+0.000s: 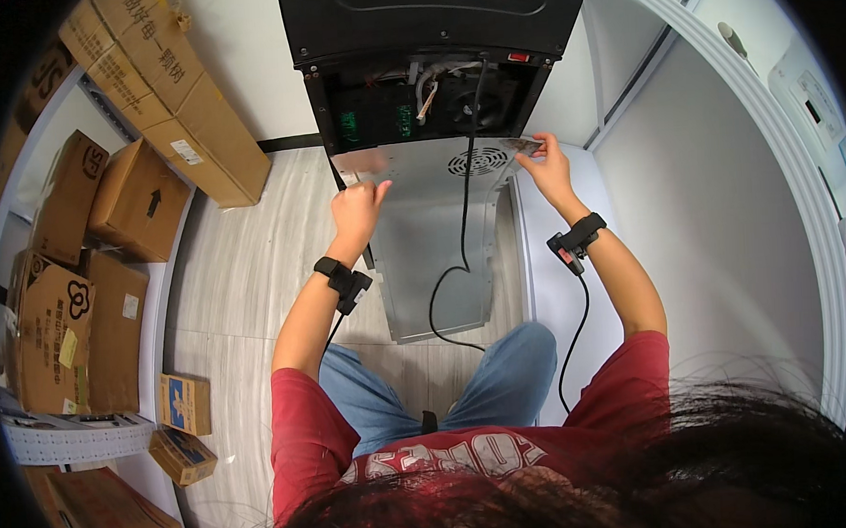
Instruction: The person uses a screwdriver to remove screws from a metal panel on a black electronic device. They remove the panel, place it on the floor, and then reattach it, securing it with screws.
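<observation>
A grey sheet-metal panel (pixel 432 249) with a round vent grille leans down from the back of a black cabinet-like appliance (pixel 441 23). My left hand (pixel 356 213) is at the panel's upper left edge, fingers curled and thumb sticking out; the fingertips are hidden. At the upper right corner, my right hand (pixel 548 172) pinches the panel between thumb and fingers. Above the panel, the appliance's open bay (pixel 373 101) shows wires, a dark fan and a red switch (pixel 519 58). A black power cord (pixel 465 201) hangs from there across the panel.
Cardboard boxes (pixel 58 337) fill a shelf on the left, and a tall carton (pixel 165 96) leans behind it. Two small boxes (pixel 184 404) lie near the shelf's foot. A white ledge (pixel 560 258) and a glossy panel wall (pixel 712 185) stand close on the right.
</observation>
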The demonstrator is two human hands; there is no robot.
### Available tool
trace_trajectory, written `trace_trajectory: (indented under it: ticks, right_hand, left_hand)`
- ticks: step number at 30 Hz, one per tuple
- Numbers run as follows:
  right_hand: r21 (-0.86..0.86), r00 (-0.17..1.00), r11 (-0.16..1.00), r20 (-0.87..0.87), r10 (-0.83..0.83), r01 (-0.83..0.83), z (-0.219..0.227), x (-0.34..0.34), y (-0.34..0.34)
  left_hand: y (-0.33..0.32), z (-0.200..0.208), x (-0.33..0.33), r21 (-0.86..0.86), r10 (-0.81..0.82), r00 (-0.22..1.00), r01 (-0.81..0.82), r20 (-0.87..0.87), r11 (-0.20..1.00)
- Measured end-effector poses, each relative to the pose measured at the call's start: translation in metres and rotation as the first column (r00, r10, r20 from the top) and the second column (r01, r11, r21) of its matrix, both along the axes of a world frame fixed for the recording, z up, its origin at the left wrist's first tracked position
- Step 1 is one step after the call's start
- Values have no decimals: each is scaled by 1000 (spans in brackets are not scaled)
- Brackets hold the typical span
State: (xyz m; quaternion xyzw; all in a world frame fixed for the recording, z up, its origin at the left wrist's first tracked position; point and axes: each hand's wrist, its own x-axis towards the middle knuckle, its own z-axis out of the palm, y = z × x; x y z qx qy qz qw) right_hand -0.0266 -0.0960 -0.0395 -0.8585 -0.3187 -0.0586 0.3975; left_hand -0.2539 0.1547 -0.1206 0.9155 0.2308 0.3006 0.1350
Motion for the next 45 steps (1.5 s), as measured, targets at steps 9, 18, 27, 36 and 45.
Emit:
trace_trajectory:
  ticks: [9, 18, 27, 36, 45]
  right_hand:
    - [164, 907, 986, 419, -34, -38, 54, -29, -3]
    - [175, 866, 978, 500, 14, -116, 254, -110, 56]
    - [-78, 949, 956, 165, -269, 284, 405, -131, 16]
    - [-403, 738, 627, 234, -634, 666, 501, -185, -156]
    - [-502, 653, 488, 227, -723, 714, 488, -200, -226]
  left_hand:
    - [-25, 71, -2, 170, -215, 937, 172, 276, 970]
    - [-51, 294, 16, 163, -446, 808, 416, 385, 895]
    - [-98, 467, 41, -43, -676, 641, 736, 364, 675]
    - [-235, 549, 39, -355, -878, 346, 908, 331, 224]
    - [-328, 534, 66, -198, -964, 222, 961, 149, 191]
